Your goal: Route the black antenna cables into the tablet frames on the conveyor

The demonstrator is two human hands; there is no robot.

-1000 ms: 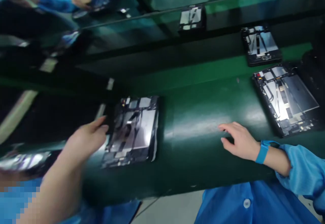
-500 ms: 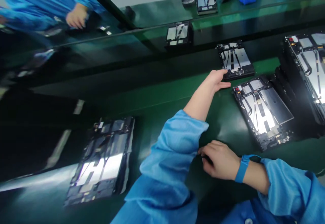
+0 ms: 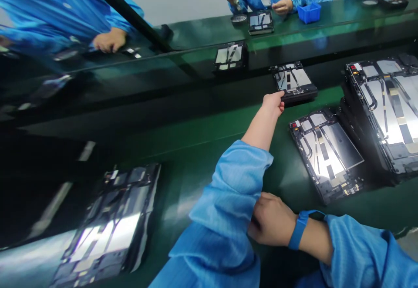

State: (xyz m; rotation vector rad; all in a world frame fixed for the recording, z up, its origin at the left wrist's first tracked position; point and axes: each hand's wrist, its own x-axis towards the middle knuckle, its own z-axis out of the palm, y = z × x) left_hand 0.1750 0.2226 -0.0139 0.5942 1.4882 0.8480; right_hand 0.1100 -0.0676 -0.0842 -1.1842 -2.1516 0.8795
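Green tabletop (image 3: 196, 161), opened devices: left hand (image 3: 274, 104) on the back device (image 3: 294, 81)

Head view: back device sits toward the rear, just behind and left of the front device (image 3: 326, 155); right-side device (image 3: 390, 113) is beyond that. Left-side device (image 3: 104, 231) lies well apart, blurred.

Left arm reaches forward. Hand is closed on the back device's near-left corner, thumb on the top edge; other fingers curled, can't tell how far under they go. Right hand (image 3: 276, 218) is loosely curled, low, fingertips hidden behind the left sleeve (image 3: 225, 201); can't tell if it has hold of anything. Wristband (image 3: 298, 230) on that wrist.

Handling, my read: thumb on the frame only, off the exposed flat cables and silver plates. One corner looks like a weak hold; second hand on the opposite edge would be steadier. Keep it level, cuff clear of the front device.
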